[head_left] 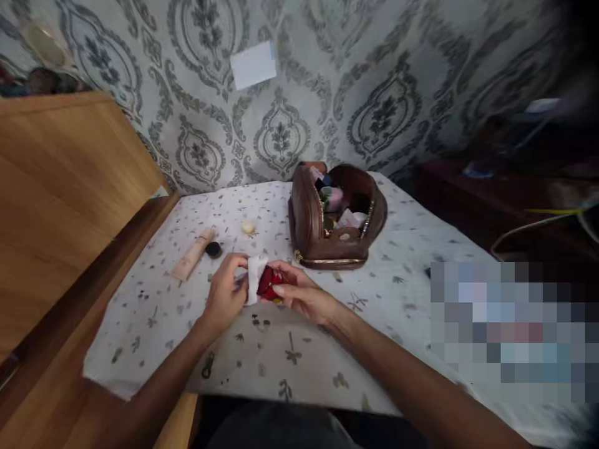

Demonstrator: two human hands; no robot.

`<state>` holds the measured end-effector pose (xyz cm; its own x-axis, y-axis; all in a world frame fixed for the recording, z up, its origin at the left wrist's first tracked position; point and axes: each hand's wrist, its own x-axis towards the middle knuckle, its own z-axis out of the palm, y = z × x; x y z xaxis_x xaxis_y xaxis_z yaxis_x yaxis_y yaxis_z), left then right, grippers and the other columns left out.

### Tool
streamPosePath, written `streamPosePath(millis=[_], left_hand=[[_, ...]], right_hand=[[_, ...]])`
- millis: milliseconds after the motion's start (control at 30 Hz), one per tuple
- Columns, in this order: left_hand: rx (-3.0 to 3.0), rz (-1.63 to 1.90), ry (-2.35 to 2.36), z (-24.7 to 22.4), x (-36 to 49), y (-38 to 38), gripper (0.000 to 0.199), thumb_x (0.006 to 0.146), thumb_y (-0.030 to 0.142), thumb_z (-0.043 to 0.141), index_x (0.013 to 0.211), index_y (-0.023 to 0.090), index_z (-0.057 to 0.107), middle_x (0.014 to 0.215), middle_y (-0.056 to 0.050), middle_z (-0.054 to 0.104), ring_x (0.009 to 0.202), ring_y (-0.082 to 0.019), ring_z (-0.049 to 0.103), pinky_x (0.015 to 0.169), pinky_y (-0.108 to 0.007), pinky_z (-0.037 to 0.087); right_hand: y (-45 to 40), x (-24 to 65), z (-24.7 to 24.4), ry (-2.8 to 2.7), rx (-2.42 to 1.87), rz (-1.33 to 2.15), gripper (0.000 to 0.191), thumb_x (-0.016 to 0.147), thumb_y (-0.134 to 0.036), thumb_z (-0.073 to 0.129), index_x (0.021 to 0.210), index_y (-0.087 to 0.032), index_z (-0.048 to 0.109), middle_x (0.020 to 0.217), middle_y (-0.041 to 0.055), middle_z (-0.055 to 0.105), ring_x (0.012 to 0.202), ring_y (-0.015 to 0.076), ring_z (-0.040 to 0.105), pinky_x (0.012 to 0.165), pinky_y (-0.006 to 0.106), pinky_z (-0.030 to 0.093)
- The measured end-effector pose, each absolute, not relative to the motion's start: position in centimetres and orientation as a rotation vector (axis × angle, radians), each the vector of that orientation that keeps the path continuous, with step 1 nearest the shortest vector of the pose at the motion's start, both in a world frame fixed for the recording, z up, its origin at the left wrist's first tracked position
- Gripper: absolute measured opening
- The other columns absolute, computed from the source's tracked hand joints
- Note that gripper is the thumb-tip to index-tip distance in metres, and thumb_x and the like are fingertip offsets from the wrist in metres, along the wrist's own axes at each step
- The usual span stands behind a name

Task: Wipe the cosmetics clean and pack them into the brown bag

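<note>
My right hand is closed around a small dark red, shiny item with a little yellow on it; its kind is not clear. My left hand grips a white, soft-looking piece, perhaps tissue or cloth, against the red item's left side. Both hands are just above the table, close together. Left of them lie a pale pink tube and a small round black-lidded jar. Farther back is a small cream-coloured round thing.
An unzipped brown leather bag stands behind my right hand, filled with small items. A patterned white cloth covers the table. Wooden furniture rises at the left, the wallpapered wall at the back. A pixelated patch hides the right side.
</note>
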<state>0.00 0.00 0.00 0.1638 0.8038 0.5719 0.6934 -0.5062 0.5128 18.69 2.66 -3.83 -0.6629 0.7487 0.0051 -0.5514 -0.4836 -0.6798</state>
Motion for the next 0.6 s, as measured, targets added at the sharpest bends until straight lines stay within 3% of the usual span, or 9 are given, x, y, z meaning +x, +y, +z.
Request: streamPosePath(millis=[133,300,400,467,600], left_hand=[[2.529,1.178,1.247,0.3,0.6,-0.8,0.029,0.096,0.009,0.043,0.118,0.019,0.059,0.119,-0.009,0.067,0.111,-0.017,0.065,0.094,-0.029,0.052],[2.666,1.201,1.213,0.3,1.3,-0.6,0.020,0.095,0.018,0.057,0.115,0.017,0.059,0.114,-0.011,0.065,0.108,-0.019,0.064,0.092,-0.027,0.052],[2.655,1.235,1.173,1.1,1.9,-0.1,0.008,0.097,0.014,0.052,0.099,0.018,0.059,0.094,-0.005,0.064,0.089,-0.014,0.063,0.080,-0.023,0.051],[2.602,1.281,1.197,1.7,2.3,0.3,0.015,0.098,0.012,0.048,0.089,0.019,0.057,0.083,-0.001,0.060,0.077,-0.012,0.059,0.072,-0.021,0.048],[2.530,1.475,1.396,1.6,3.1,0.8,0.012,0.100,0.022,0.047,0.101,0.018,0.058,0.095,-0.004,0.062,0.089,-0.015,0.061,0.079,-0.024,0.050]], right_hand=[[2.6,18.3,-3.7,-0.746,-0.376,2.150,0.039,0.070,-0.038,0.089,0.099,-0.018,0.072,0.086,0.0005,0.072,0.079,0.0119,0.067,0.073,0.025,0.057],[2.3,18.1,-4.1,-0.676,-0.349,2.166,0.043,0.067,-0.044,0.089,0.096,-0.017,0.072,0.084,0.0001,0.071,0.072,0.0106,0.063,0.068,0.023,0.051],[2.1,18.1,-4.0,-0.764,-0.300,2.180,0.047,0.063,-0.039,0.092,0.100,-0.016,0.071,0.085,0.0001,0.071,0.076,0.0119,0.064,0.075,0.026,0.050],[1.9,18.2,-3.6,-0.788,-0.258,2.185,0.050,0.060,-0.034,0.094,0.100,-0.015,0.071,0.085,-0.0003,0.070,0.078,0.0122,0.064,0.079,0.027,0.048],[1.7,18.7,-2.3,-0.637,-0.224,2.111,0.049,0.056,-0.027,0.096,0.097,-0.017,0.071,0.085,-0.0025,0.070,0.078,0.0095,0.064,0.082,0.024,0.047]])
